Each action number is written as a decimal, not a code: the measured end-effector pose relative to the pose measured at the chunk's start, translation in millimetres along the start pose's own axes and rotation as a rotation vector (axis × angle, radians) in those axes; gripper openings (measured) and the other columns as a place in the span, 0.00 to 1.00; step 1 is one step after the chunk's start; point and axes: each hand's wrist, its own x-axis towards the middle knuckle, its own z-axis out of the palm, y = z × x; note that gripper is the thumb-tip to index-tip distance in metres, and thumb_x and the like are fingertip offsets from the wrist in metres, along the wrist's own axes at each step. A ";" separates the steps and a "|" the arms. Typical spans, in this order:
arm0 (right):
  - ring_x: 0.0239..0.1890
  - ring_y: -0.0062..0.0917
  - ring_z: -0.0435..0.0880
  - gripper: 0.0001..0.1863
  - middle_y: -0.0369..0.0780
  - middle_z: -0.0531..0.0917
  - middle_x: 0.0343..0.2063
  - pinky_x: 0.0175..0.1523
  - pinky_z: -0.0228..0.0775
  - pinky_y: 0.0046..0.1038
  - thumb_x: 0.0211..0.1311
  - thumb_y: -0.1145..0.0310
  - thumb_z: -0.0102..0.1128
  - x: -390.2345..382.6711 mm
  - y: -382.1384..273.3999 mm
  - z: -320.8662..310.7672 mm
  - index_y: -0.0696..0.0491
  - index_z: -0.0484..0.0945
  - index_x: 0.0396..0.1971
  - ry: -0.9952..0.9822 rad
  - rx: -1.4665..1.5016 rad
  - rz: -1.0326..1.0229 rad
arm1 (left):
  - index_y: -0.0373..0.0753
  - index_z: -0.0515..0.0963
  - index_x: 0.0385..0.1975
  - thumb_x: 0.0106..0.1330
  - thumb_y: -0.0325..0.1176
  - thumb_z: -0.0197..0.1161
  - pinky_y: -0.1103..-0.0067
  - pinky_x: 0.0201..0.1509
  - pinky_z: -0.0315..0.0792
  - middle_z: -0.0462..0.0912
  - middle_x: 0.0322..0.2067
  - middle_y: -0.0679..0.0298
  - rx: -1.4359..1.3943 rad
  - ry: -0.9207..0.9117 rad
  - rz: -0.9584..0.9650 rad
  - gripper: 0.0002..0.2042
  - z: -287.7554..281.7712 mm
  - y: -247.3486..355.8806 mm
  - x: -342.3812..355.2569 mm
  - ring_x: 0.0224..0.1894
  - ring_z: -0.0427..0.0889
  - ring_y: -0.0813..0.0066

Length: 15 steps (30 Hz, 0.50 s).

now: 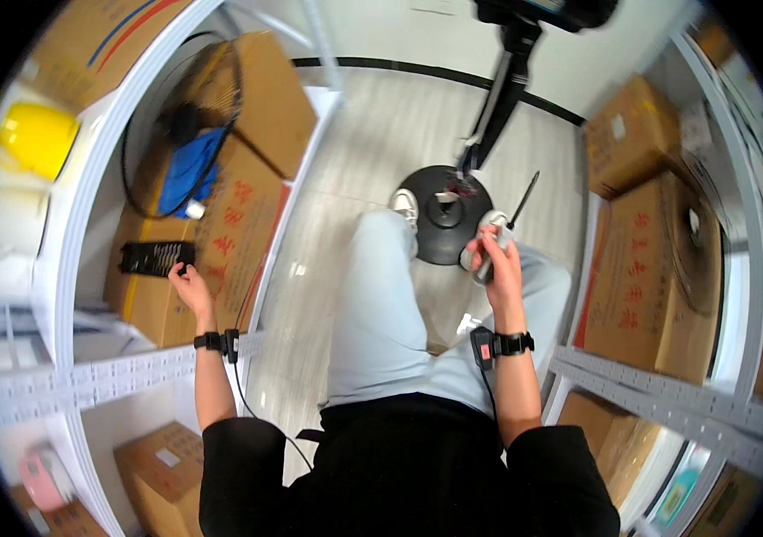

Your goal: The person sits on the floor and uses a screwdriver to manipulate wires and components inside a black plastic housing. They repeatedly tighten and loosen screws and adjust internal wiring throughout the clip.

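Observation:
My right hand (501, 267) is closed around the grey handle of a screwdriver (525, 199), its dark shaft angled up and away over my right shoe. My left hand (190, 288) reaches onto a cardboard box (234, 228) on the left shelf. There its fingertips are pinched at the right end of a black case (156, 258) with a row of small pale pieces, perhaps bits. Between my feet stands a round black base (440, 240) with a black pole (498, 98) leaning up to the right; small parts near the pole's foot are blurred.
A blue cloth (189, 170) and a large black ring (237, 80) lie on the left boxes. Yellow (40, 139) and white (13, 219) mugs stand far left. The right shelf (650, 385) holds cardboard boxes (636, 134) and a round grille (693, 237). Cables run from both wrist straps.

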 end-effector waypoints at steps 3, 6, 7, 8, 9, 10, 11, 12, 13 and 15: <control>0.25 0.16 0.76 0.10 0.38 0.83 0.30 0.31 0.66 0.19 0.69 0.69 0.60 20.3 -26.9 -0.5 0.55 0.77 0.46 0.119 -0.072 -0.045 | 0.34 0.70 0.50 0.69 0.32 0.59 0.77 0.38 0.69 0.71 0.25 0.67 -0.018 -0.168 0.035 0.14 44.4 94.3 -34.1 0.30 0.70 0.78; 0.25 0.16 0.76 0.09 0.38 0.83 0.30 0.32 0.66 0.19 0.67 0.70 0.61 19.4 -35.4 -7.1 0.55 0.77 0.45 0.155 -0.072 -0.055 | 0.35 0.68 0.50 0.69 0.28 0.58 0.78 0.35 0.68 0.68 0.22 0.70 -0.184 -0.155 0.187 0.13 62.6 168.4 -41.9 0.27 0.68 0.79; 0.25 0.16 0.76 0.09 0.38 0.83 0.31 0.32 0.66 0.19 0.67 0.70 0.61 15.0 -35.9 -11.2 0.55 0.77 0.44 0.166 -0.065 -0.057 | 0.35 0.68 0.50 0.68 0.27 0.58 0.80 0.35 0.68 0.68 0.23 0.70 -0.259 -0.157 0.204 0.13 67.2 188.8 -42.6 0.27 0.68 0.81; 0.25 0.15 0.75 0.09 0.39 0.83 0.31 0.32 0.66 0.19 0.67 0.71 0.62 12.6 -35.9 -15.1 0.56 0.78 0.44 0.174 -0.056 -0.060 | 0.35 0.68 0.50 0.68 0.27 0.58 0.82 0.35 0.67 0.68 0.24 0.71 -0.336 -0.156 0.223 0.13 74.6 204.2 -45.1 0.28 0.67 0.83; 0.25 0.15 0.75 0.09 0.37 0.81 0.29 0.30 0.66 0.19 0.66 0.71 0.62 12.6 -33.3 -19.7 0.56 0.78 0.44 0.194 -0.050 -0.049 | 0.36 0.68 0.51 0.68 0.26 0.58 0.83 0.35 0.66 0.68 0.25 0.72 -0.372 -0.216 0.255 0.13 84.6 215.1 -49.2 0.28 0.67 0.84; 0.25 0.15 0.75 0.09 0.36 0.81 0.28 0.30 0.65 0.19 0.65 0.72 0.63 14.0 -31.6 -22.3 0.56 0.78 0.44 0.194 -0.049 -0.047 | 0.36 0.68 0.51 0.68 0.25 0.58 0.85 0.35 0.66 0.69 0.26 0.72 -0.408 -0.280 0.288 0.13 96.0 226.3 -52.1 0.28 0.67 0.85; 0.24 0.15 0.75 0.09 0.36 0.80 0.27 0.29 0.65 0.18 0.65 0.72 0.63 15.7 -30.0 -25.2 0.56 0.78 0.43 0.196 -0.050 -0.044 | 0.36 0.68 0.51 0.68 0.25 0.58 0.86 0.35 0.65 0.69 0.27 0.73 -0.444 -0.345 0.318 0.14 108.6 237.0 -58.0 0.28 0.66 0.87; 0.24 0.15 0.75 0.09 0.35 0.79 0.26 0.29 0.65 0.18 0.65 0.72 0.63 18.1 -28.9 -27.3 0.56 0.78 0.43 0.202 -0.051 -0.042 | 0.37 0.68 0.52 0.68 0.24 0.60 0.88 0.35 0.65 0.69 0.29 0.73 -0.519 -0.483 0.310 0.15 122.7 257.2 -69.5 0.30 0.67 0.88; 0.23 0.14 0.74 0.10 0.33 0.77 0.24 0.27 0.63 0.18 0.63 0.72 0.65 19.9 -28.8 -26.9 0.55 0.79 0.43 0.198 -0.043 -0.027 | 0.37 0.69 0.54 0.68 0.23 0.60 0.88 0.36 0.67 0.71 0.30 0.73 -0.624 -0.632 0.290 0.16 134.6 273.2 -80.2 0.32 0.69 0.88; 0.22 0.14 0.74 0.11 0.33 0.77 0.23 0.27 0.63 0.18 0.63 0.71 0.66 31.0 -33.6 -21.5 0.55 0.80 0.43 0.182 -0.108 -0.007 | 0.38 0.66 0.60 0.68 0.24 0.61 0.88 0.39 0.70 0.75 0.36 0.70 -0.724 -0.935 0.237 0.22 168.8 295.4 -94.9 0.35 0.73 0.87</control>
